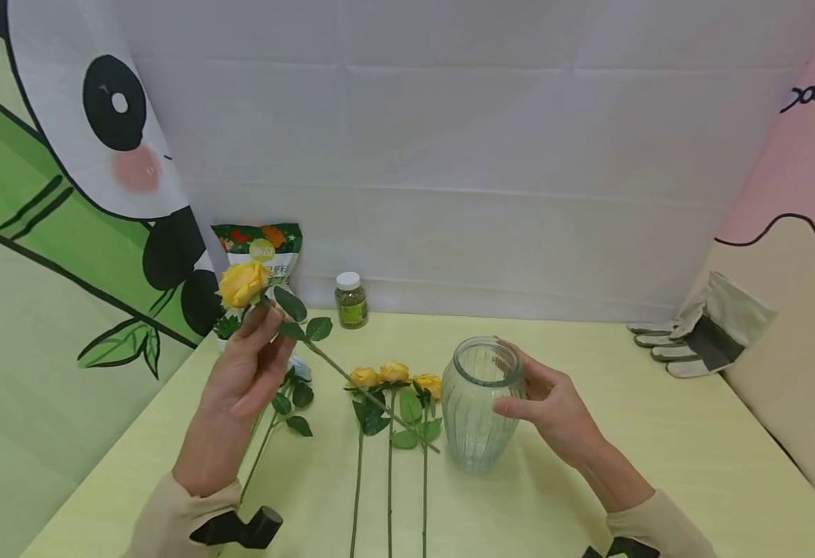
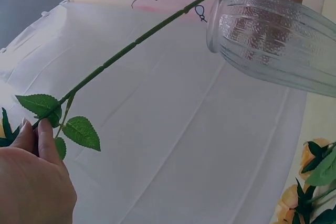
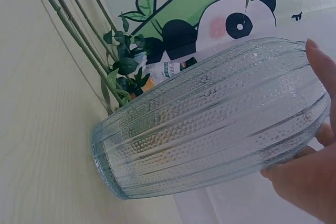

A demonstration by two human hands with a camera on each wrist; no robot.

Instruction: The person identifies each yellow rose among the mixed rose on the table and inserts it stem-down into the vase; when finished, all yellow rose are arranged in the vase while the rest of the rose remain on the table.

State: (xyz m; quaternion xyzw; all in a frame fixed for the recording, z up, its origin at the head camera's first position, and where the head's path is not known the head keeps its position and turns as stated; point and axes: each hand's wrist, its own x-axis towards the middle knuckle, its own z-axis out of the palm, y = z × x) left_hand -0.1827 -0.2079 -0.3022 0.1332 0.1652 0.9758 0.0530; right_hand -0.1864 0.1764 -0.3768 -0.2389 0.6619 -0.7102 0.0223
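In the head view my left hand (image 1: pixel 250 368) pinches the stem of a yellow rose (image 1: pixel 243 284) just below its bloom. The green stem (image 2: pixel 121 53) slants down to the right, and its lower end is near the vase in the head view. My right hand (image 1: pixel 554 403) grips a clear ribbed glass vase (image 1: pixel 480 418) around its upper side, thumb in front. The vase is upright with its mouth up; whether its base touches the table I cannot tell. Between the hands, several yellow roses (image 1: pixel 395 372) lie side by side, stems toward me.
Left of these lies a pale blue flower (image 1: pixel 300 368) with leafy stems, partly behind my left arm. At the back stand a printed bag (image 1: pixel 284 240) and a small white-capped jar (image 1: pixel 351 301). Grey work gloves (image 1: pixel 707 341) lie on the right edge of the table (image 1: pixel 644 434).
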